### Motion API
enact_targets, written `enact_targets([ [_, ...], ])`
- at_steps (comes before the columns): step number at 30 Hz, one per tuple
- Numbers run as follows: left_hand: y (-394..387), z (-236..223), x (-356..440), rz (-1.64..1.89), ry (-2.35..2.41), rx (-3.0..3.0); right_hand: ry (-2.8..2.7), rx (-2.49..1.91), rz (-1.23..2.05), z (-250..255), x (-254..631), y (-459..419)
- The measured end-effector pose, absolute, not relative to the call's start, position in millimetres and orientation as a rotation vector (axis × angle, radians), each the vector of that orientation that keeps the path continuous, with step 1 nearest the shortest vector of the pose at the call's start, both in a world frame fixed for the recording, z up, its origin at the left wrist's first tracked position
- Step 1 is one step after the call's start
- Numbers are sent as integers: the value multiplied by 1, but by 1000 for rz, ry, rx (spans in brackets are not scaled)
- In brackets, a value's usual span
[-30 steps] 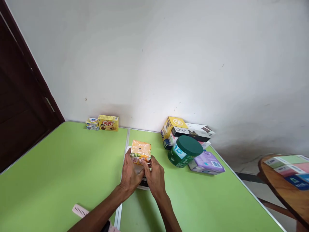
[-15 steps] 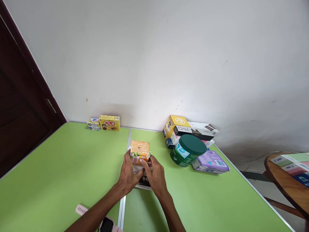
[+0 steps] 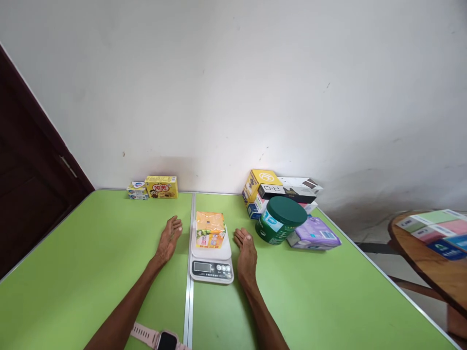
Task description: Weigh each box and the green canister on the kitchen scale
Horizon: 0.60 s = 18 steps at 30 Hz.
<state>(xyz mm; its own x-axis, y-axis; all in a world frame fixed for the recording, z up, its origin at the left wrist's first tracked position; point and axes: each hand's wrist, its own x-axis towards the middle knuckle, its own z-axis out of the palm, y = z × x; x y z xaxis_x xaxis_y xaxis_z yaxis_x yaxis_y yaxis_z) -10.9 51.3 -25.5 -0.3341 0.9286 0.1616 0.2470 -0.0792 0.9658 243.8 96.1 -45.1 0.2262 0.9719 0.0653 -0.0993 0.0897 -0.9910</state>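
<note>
While the counter [image 3: 328,301] bears the scale [image 3: 211,254], the left hand [image 3: 169,240] at its nine o'clock and right hand [image 3: 247,253] at three are uncurled, empty. The pack [image 3: 210,230] sits toward the scale's twelve o'clock; a sideways brush from either hand could topple it.

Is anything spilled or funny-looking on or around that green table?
I see no spill. Small dark marks look a bit odd on the otherwise pale wall. The orange packet sits on the white scale, and I see no damage.
</note>
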Motion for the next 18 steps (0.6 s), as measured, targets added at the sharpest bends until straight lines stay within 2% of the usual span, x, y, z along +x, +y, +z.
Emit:
enact_targets([
  [14,51,-27,-13,1474,1649,1272,-1031,-1179,1029,-43,243,95],
  [18,47,-26,-10,1451,1661,1248,-1200,-1134,813,-34,245,88],
])
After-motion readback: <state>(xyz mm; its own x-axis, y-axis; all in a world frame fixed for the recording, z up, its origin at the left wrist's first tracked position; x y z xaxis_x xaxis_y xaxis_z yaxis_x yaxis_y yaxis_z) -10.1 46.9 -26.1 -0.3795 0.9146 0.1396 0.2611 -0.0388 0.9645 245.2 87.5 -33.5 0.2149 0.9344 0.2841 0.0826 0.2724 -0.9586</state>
